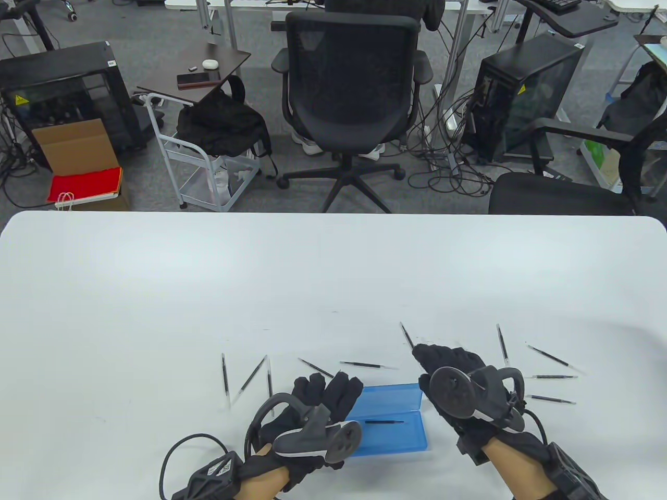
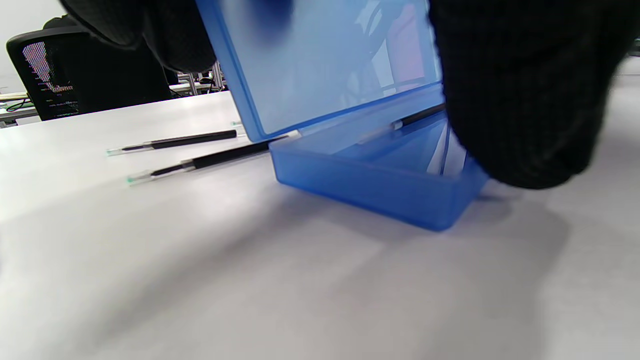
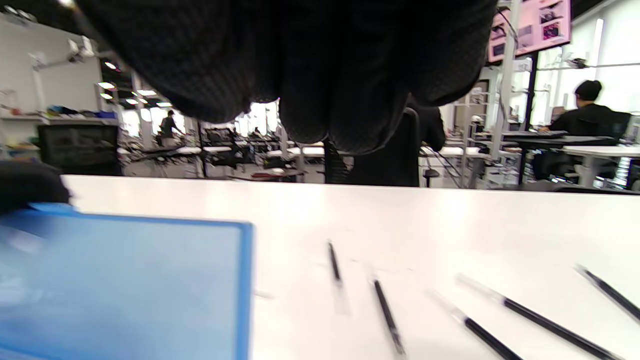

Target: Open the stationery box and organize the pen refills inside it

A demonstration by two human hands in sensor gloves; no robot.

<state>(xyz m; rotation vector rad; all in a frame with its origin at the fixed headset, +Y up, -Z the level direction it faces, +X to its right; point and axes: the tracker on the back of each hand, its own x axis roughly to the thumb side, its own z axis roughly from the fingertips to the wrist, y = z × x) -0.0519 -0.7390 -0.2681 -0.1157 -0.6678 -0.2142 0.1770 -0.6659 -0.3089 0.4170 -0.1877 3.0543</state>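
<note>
While the lid of the blue stationery box [image 1: 388,419] stands raised, the left hand [image 1: 318,401] holds it up, fingers curled over the lid's left end; one refill [image 1: 384,422] already lies inside. Right hand [image 1: 458,380] is just right of the box, fingers curled; a refill [image 1: 407,335] pokes out beyond its fingertips, probably pinched, though the grip itself is hidden. Judged step: box open, loading refills under way, most still outside. Next move likely calls for carrying this refill left over the tray and laying it parallel to the first, lid kept up. Loose refills: a fan to the right of the right hand [image 1: 547,355], more ahead of and left of the left hand [image 1: 252,375]. Surface: plain white table [image 1: 312,271]. Room: office, black mesh chair [image 1: 354,94] beyond the table's far edge, computer towers, floor cables.
</note>
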